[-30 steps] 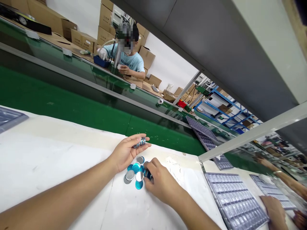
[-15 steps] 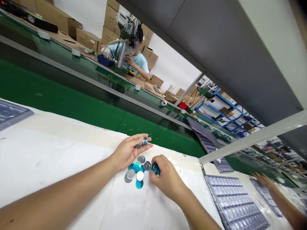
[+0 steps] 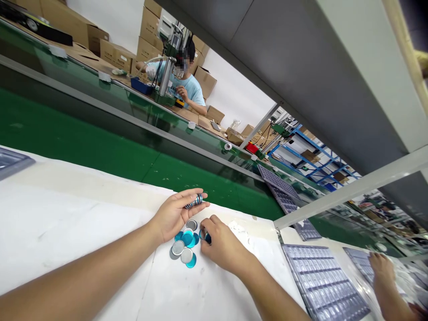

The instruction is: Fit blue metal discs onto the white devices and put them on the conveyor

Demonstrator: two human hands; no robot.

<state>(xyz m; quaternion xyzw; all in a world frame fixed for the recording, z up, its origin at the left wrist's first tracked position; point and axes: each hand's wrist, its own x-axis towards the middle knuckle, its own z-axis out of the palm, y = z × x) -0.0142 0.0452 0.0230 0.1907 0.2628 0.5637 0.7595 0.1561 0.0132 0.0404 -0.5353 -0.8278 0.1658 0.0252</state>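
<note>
My left hand [image 3: 174, 213] holds a stack of thin round discs [image 3: 194, 201] between thumb and fingers, above the white table. Below it lies a loose pile of blue and silver discs [image 3: 187, 236], several of them overlapping. To the right of the pile, my right hand [image 3: 216, 243] is closed round some discs [image 3: 205, 236], partly hidden by its fingers.
A green conveyor belt [image 3: 110, 151] runs beyond the white table [image 3: 83, 214]. Compartment trays [image 3: 326, 281] lie at the right, with another person's hand [image 3: 383, 267] beside them. A grey shelf [image 3: 284, 58] hangs overhead on a white post. Across the belt, a person [image 3: 192, 89] sits at a machine.
My right hand has moved slightly left, and the disc between it and the pile is now at its fingers. One silver disc has shifted over the lowest blue one. The neighbour's hand has moved.
</note>
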